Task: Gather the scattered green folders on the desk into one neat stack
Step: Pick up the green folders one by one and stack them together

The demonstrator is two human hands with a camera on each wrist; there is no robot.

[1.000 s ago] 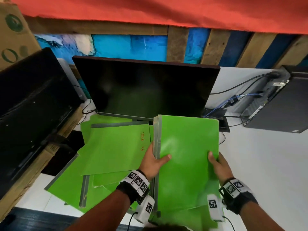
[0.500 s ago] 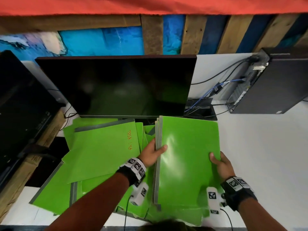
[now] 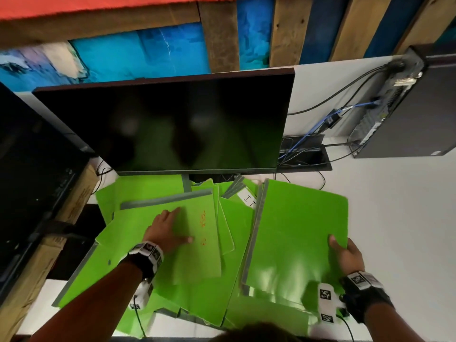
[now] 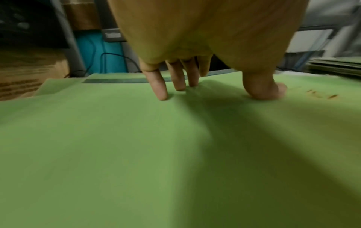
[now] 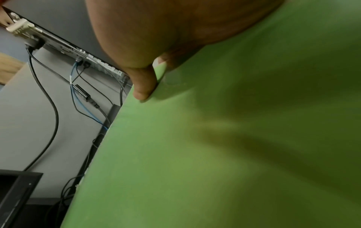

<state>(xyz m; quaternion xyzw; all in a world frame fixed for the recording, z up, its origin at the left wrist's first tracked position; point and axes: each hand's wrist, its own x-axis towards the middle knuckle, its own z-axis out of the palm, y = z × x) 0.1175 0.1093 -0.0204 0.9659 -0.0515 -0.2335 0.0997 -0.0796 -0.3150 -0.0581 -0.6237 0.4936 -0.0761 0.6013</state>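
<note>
Several green folders lie fanned out on the white desk (image 3: 394,218) in front of the monitor. My right hand (image 3: 345,253) grips the right edge of a gathered bundle of folders (image 3: 296,238), thumb on top (image 5: 144,86). My left hand (image 3: 167,228) lies flat with spread fingers (image 4: 160,86) on a separate folder with orange writing (image 3: 187,253), (image 4: 136,138), left of the bundle. More folders (image 3: 232,228) sit skewed between and beneath them, one bearing a white label (image 3: 249,201).
A dark monitor (image 3: 172,124) stands just behind the folders. A second black screen (image 3: 32,183) and cardboard boxes (image 3: 76,203) crowd the left. A computer case (image 3: 419,107) with cables (image 3: 320,124) sits back right. Bare white desk lies to the right.
My left hand let go of the bundle's left edge and moved left onto the orange-lettered folder. The bundle, now held by the right hand alone, shifted right.
</note>
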